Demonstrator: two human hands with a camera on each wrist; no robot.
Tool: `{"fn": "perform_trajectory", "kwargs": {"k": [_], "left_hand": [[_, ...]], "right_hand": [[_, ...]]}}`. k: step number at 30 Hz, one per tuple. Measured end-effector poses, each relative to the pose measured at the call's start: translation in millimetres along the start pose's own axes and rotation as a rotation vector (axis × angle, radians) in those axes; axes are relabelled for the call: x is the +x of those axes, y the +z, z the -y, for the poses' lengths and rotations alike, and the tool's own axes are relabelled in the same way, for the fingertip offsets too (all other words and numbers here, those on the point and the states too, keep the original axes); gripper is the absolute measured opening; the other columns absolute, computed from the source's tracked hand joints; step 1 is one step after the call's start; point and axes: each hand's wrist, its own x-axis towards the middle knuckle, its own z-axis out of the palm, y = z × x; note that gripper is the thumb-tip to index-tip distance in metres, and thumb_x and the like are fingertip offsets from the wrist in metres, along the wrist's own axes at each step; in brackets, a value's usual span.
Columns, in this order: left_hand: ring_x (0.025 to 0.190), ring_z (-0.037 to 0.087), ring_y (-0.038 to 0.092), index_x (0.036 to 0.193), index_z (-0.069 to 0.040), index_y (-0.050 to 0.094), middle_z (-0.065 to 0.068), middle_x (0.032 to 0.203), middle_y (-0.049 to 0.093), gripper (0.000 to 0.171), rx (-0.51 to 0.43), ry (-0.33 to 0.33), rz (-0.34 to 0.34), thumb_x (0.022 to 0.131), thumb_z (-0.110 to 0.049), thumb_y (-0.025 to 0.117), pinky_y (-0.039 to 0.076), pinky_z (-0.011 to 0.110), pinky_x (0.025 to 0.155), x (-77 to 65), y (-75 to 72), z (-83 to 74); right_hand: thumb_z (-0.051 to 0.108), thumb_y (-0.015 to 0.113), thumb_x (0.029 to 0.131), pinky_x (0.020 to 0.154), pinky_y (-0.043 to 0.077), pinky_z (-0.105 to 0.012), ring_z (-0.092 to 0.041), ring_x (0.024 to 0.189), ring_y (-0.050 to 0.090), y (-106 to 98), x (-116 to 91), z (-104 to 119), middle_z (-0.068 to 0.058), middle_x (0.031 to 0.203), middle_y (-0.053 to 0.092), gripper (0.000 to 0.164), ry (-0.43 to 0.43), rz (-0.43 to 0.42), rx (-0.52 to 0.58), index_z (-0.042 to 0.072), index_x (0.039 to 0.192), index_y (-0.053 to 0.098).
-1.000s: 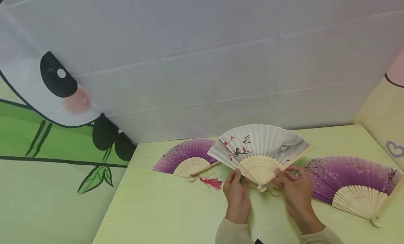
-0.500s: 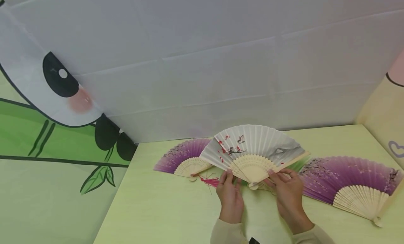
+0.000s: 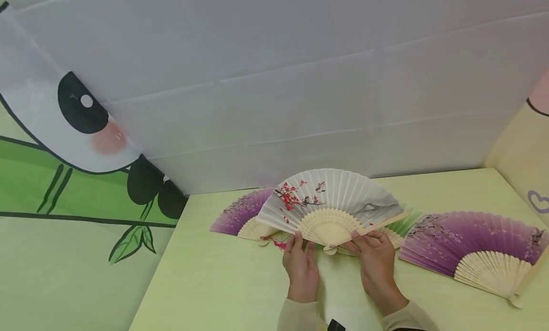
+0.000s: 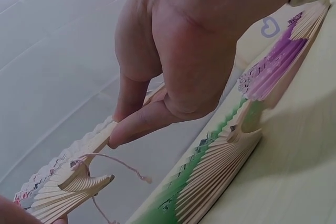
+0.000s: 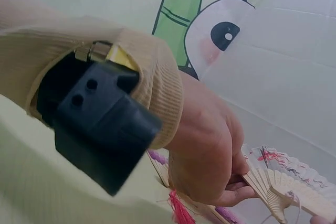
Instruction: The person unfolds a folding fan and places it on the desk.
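A spread white folding fan, painted with red blossoms and a grey mountain, is held up between both hands. My left hand pinches its left outer rib between thumb and fingers. On the opposite side my right hand pinches the right outer rib, thumb in front. The pivot end points down between the hands, with a thin pinkish cord hanging from it in the left wrist view. Behind and below it lies a spread green fan on the table, largely hidden by the white one in the head view.
A purple fan lies spread at the back left, partly covered by the white fan. A larger purple fan lies at the right. A pink-red tassel rests on the pale green table. A white cloth wall rises behind.
Both hands have carried the white fan to the left, over part of the left purple fan and tassel. Its left folds have spread wider, showing more red blossoms. More green fan shows at right.
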Motion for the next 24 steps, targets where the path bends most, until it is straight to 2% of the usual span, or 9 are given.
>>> {"fn": "perform_trajectory", "kwargs": {"k": [6, 12, 18, 24], "left_hand": [[0.080, 0.012, 0.052, 0.107, 0.003, 0.047, 0.004, 0.091, 0.054, 0.019, -0.033, 0.026, -0.024, 0.095, -0.011, 0.053, 0.049, 0.022, 0.072, 5.1, -6.6, -8.5], [0.076, 0.011, 0.050, 0.110, 0.003, 0.047, 0.004, 0.090, 0.053, 0.021, -0.046, 0.033, -0.047, 0.096, -0.012, 0.051, 0.049, 0.021, 0.069, 7.2, -13.5, -18.8], [0.081, 0.013, 0.048, 0.110, 0.002, 0.048, 0.006, 0.093, 0.051, 0.021, -0.045, 0.046, -0.064, 0.096, -0.013, 0.050, 0.047, 0.022, 0.070, 9.9, -22.4, -28.1], [0.091, 0.015, 0.049, 0.124, 0.004, 0.042, 0.009, 0.106, 0.049, 0.034, 0.000, 0.055, -0.067, 0.097, -0.016, 0.049, 0.047, 0.022, 0.075, 9.8, -32.6, -36.5]], "right_hand": [[-0.009, 0.059, 0.086, 0.074, 0.055, -0.035, -0.019, 0.072, 0.067, 8.6, -3.3, -8.5, -0.008, 0.080, 0.058, 0.026, 0.008, 0.008, 0.025, 0.000, 0.096, 0.036], [-0.011, 0.058, 0.085, 0.075, 0.054, -0.037, -0.022, 0.076, 0.067, 17.6, -7.1, -17.6, -0.011, 0.079, 0.062, 0.025, 0.013, 0.020, 0.068, -0.003, 0.094, 0.037], [-0.011, 0.058, 0.085, 0.079, 0.053, -0.039, -0.024, 0.087, 0.066, 25.1, -14.6, -25.2, -0.017, 0.098, 0.065, 0.028, 0.031, 0.051, 0.062, -0.008, 0.108, 0.041], [-0.009, 0.056, 0.087, 0.081, 0.052, -0.039, -0.026, 0.094, 0.064, 31.1, -20.4, -32.1, -0.029, 0.116, 0.055, 0.038, 0.052, 0.101, 0.070, -0.007, 0.120, 0.038]]}}
